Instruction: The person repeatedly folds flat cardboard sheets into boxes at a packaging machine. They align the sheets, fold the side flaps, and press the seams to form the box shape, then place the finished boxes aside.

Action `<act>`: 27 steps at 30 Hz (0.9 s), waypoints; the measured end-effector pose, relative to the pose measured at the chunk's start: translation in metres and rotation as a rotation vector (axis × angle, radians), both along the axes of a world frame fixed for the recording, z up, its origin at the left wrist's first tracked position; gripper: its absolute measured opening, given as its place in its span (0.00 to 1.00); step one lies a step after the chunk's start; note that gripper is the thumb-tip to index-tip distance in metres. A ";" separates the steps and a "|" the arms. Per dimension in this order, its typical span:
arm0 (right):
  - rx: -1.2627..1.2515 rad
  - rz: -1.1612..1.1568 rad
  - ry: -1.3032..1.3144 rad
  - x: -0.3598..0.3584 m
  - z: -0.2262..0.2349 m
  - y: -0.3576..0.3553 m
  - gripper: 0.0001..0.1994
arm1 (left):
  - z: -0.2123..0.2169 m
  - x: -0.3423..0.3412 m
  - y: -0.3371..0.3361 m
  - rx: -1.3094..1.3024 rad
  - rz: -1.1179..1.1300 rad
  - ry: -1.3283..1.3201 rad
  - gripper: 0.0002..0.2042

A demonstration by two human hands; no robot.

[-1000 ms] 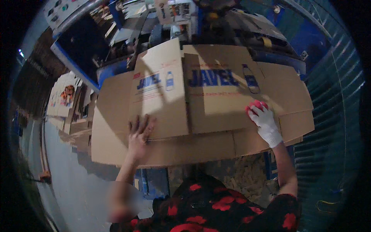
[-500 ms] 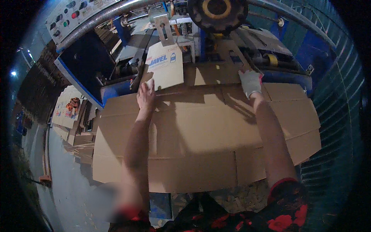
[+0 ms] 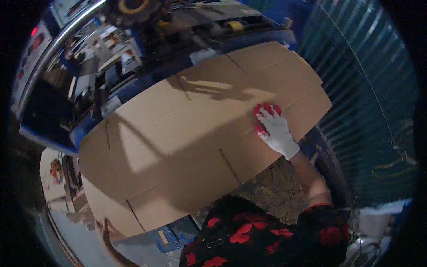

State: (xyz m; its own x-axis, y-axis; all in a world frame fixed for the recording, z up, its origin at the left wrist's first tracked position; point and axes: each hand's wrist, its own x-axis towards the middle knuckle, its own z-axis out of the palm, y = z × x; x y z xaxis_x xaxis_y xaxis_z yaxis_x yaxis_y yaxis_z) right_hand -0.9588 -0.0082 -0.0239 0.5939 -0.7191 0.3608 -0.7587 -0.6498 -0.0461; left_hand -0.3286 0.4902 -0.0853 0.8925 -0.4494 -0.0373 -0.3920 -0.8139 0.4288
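Note:
A large brown cardboard sheet (image 3: 178,133), slotted and creased, lies across the front of a machine. Its near left corner is held by my bare left hand (image 3: 106,233), whose thumb shows at the edge while the other fingers are mostly hidden. My right hand (image 3: 273,129), in a white glove with red fingertips, rests palm down on the right part of the sheet, fingers spread a little. Shadows fall over the cardboard.
Beyond the sheet stands the blue machine (image 3: 49,111) with a dark round wheel (image 3: 133,10) and a metal rail (image 3: 58,40). Stacked cardboard (image 3: 53,175) sits at the left. A green corrugated wall (image 3: 360,89) rises at the right. Scraps (image 3: 275,191) litter the floor.
My view has turned. My left hand has left the printed cardboard piece and moved to the sheet's near left corner. My right hand has come back from the far edge onto the sheet.

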 end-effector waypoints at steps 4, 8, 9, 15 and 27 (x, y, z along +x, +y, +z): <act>0.002 -0.279 -0.071 -0.042 -0.002 0.032 0.29 | -0.015 0.004 0.027 0.383 0.189 -0.162 0.35; -0.393 -0.930 -0.923 -0.142 -0.058 0.014 0.32 | 0.020 -0.019 -0.012 0.540 0.194 -0.258 0.36; 0.216 -0.640 -1.485 -0.162 -0.076 -0.005 0.30 | 0.036 -0.033 -0.006 0.566 0.231 -0.274 0.37; 0.042 -0.503 -1.440 -0.143 -0.044 0.002 0.28 | 0.166 -0.099 -0.011 -0.090 -0.279 -0.251 0.40; 0.062 0.404 0.039 -0.008 0.028 0.055 0.25 | 0.026 -0.197 -0.140 -0.701 -0.404 -0.145 0.22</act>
